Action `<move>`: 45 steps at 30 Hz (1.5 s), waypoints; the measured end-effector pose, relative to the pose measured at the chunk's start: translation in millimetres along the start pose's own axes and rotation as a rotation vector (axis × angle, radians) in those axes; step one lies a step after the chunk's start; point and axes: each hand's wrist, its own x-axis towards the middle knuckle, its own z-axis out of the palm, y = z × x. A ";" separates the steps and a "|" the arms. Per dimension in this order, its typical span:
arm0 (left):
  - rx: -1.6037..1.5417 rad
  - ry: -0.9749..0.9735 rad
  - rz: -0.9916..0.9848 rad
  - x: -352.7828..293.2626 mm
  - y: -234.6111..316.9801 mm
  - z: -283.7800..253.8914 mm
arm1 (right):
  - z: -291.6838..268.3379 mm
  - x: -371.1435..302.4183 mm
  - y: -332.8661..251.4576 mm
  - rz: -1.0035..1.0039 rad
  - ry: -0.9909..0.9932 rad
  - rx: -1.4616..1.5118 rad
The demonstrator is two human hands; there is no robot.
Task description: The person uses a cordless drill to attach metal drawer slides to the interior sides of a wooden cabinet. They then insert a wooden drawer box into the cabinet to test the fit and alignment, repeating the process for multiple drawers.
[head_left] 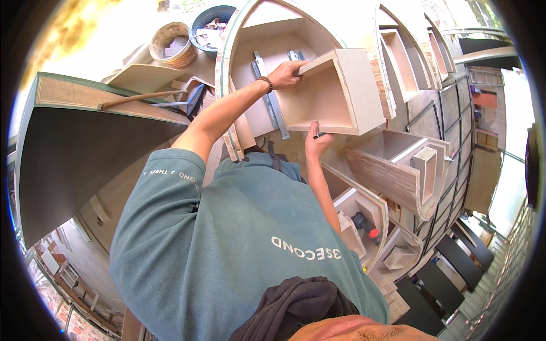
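A pale wooden drawer box [367, 94], tilted with its open side toward me, is held between my hands. My left hand [286, 75] is closed on its upper edge, a beaded bracelet round the wrist. Lower down, my right hand [317, 142] grips the bottom edge with the thumb up along it. A small dark thing [319, 136] shows at the right fingers, too small to name. Behind the box stands a curved wooden cabinet [244, 42] with an open front. Inside it, a long metal drawer slide [271, 99] runs beside my left forearm, and a second metal slide [295, 55] is partly hidden.
Similar curved cabinets [392, 54] stand to the right, and another [392, 176] lies nearer. A power tool [364, 223] sits in a cabinet at lower right. On the left are a large dark panel [85, 159], a wooden-handled tool [142, 99] and two buckets [173, 54].
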 end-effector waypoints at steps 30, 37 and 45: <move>-0.102 0.170 -0.225 2.4 -8.4 0.1 | -59.2 80.3 -30.8 -0.031 -0.215 0.201; -0.107 0.243 -0.180 14.0 -25.6 -16.8 | -30.8 94.0 -53.2 0.005 -0.107 0.314; 0.120 0.263 0.084 33.9 53.5 -48.4 | -53.9 77.2 -57.9 -0.381 0.105 0.027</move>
